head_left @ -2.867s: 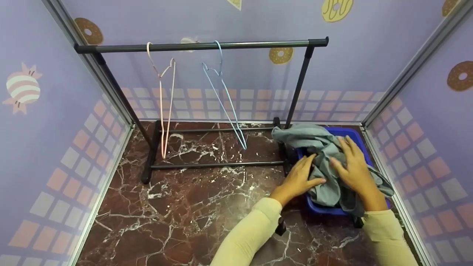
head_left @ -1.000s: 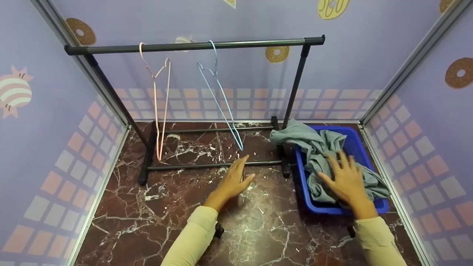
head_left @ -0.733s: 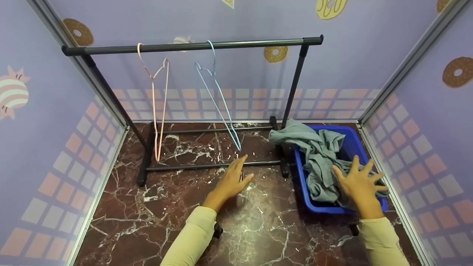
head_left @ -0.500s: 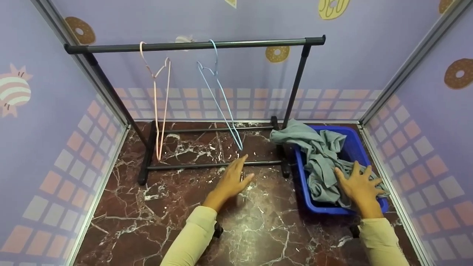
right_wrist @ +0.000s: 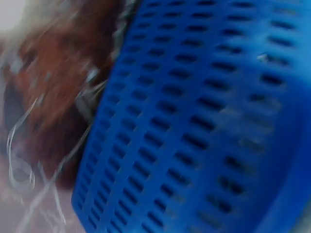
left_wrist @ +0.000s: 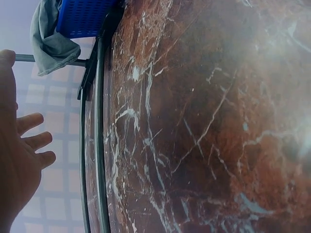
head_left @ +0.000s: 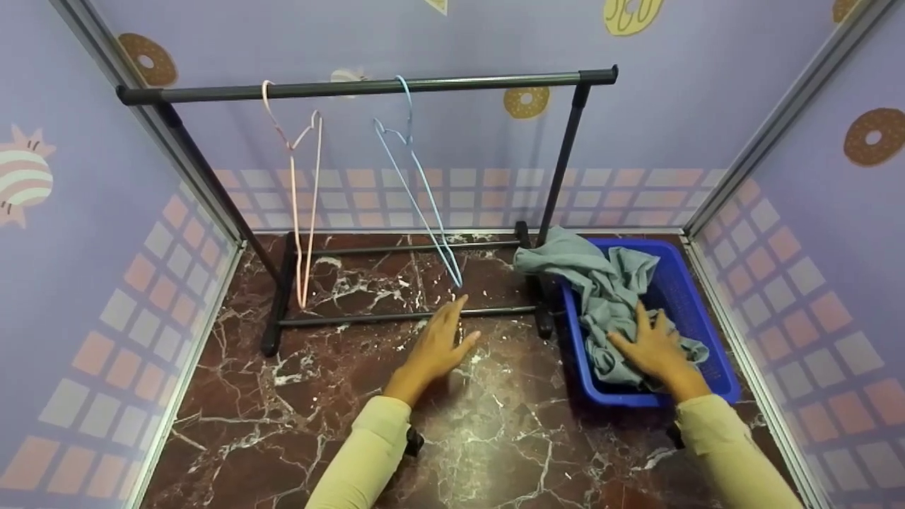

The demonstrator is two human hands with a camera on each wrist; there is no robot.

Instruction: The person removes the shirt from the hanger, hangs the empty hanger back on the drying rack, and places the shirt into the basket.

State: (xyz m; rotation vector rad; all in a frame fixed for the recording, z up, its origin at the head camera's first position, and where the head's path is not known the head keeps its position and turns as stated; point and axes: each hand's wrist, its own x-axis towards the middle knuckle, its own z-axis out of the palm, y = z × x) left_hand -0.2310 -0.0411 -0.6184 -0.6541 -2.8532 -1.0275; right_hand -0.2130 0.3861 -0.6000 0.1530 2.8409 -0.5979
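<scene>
A crumpled grey-green garment (head_left: 601, 283) lies in a blue plastic basket (head_left: 696, 311), one end draped over the basket's left rim. My right hand (head_left: 654, 353) rests on the garment near the basket's front, fingers spread. In the right wrist view only the slotted wall of the basket (right_wrist: 160, 121) shows; the hand is out of that frame. My left hand (head_left: 435, 346) is held over the floor in front of the rack, fingers extended and holding nothing. The left wrist view shows the same left hand (left_wrist: 22, 155) with the garment (left_wrist: 51, 43) hanging from the basket beyond.
A black clothes rack (head_left: 481, 83) stands at the back. A pink hanger (head_left: 295, 233) and a light blue hanger (head_left: 429, 191) hang from its bar. Its right foot stands beside the basket. Patterned walls (head_left: 813, 297) enclose the dark red marbled floor (head_left: 368, 367).
My left hand has moved left, off the garment, and stays over the floor. The garment's right end, earlier over the basket's right rim, now lies inside. My right hand has shifted left across the cloth.
</scene>
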